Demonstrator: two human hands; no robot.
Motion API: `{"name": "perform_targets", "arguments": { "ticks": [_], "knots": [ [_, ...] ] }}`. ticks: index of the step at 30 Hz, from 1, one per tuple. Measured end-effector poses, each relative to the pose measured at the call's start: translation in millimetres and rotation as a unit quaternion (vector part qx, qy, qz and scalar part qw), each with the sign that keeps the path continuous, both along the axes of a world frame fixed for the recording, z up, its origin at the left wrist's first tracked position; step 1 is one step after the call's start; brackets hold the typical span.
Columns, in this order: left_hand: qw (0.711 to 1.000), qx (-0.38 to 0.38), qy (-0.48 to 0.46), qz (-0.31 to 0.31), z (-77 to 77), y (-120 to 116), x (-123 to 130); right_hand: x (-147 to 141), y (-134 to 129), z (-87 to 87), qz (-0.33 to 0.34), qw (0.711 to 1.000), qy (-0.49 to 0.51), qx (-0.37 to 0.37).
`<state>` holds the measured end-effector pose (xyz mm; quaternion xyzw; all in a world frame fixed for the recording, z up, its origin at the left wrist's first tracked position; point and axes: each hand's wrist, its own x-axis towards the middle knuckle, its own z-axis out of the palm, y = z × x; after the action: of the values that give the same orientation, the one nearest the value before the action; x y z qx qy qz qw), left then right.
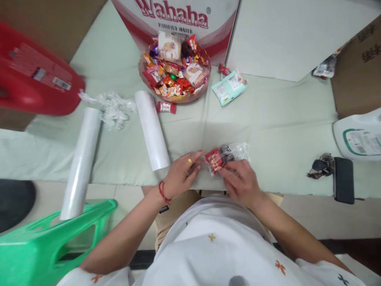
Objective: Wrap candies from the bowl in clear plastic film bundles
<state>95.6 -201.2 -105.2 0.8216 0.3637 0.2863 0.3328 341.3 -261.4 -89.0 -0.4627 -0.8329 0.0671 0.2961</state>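
A small clear plastic bag lies near the table's front edge. Inside it are a red-wrapped snack and a dark piece whose kind I cannot make out. The fingers of my right hand are closed on the bag's lower edge, beside the red wrapper. My left hand, with a ring and a red bracelet, is at the bag's left end. Its fingers reach toward the plastic, thumb and forefinger apart; whether the tips touch is unclear.
A bowl heaped with wrapped sweets stands before a Wahaha carton. Plastic rolls and crumpled film lie left. A mint-green packet is behind the bag. A phone and keys lie right; a green stool stands lower left.
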Motion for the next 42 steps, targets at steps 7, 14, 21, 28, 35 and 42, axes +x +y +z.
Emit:
{"name": "perform_targets", "arguments": {
  "ticks": [7,14,21,28,35,42],
  "knots": [
    [0.997,0.072,-0.015,-0.031,-9.7,21,6,-41,-9,-20.1,-0.082,0.993,-0.085,-0.008],
    [0.993,0.041,0.024,-0.110,-14.4,27,8,-27,-10,-26.2,-0.110,0.988,0.078,-0.073],
    [0.987,0.080,0.051,-0.129,-16.0,24,15,-16,-17,-17.8,-0.139,0.954,0.214,-0.159],
    [0.983,0.080,0.072,-0.151,-16.0,27,14,-12,-27,-25.9,-0.090,0.994,-0.001,-0.059],
    [0.987,0.091,0.003,-0.134,0.3,12,18,-12,-30,-29.2,-0.081,0.996,0.018,0.011],
    [0.986,0.046,-0.028,-0.156,-0.4,9,36,-7,-26,-11.7,-0.119,0.941,0.254,-0.192]
  ]
}}
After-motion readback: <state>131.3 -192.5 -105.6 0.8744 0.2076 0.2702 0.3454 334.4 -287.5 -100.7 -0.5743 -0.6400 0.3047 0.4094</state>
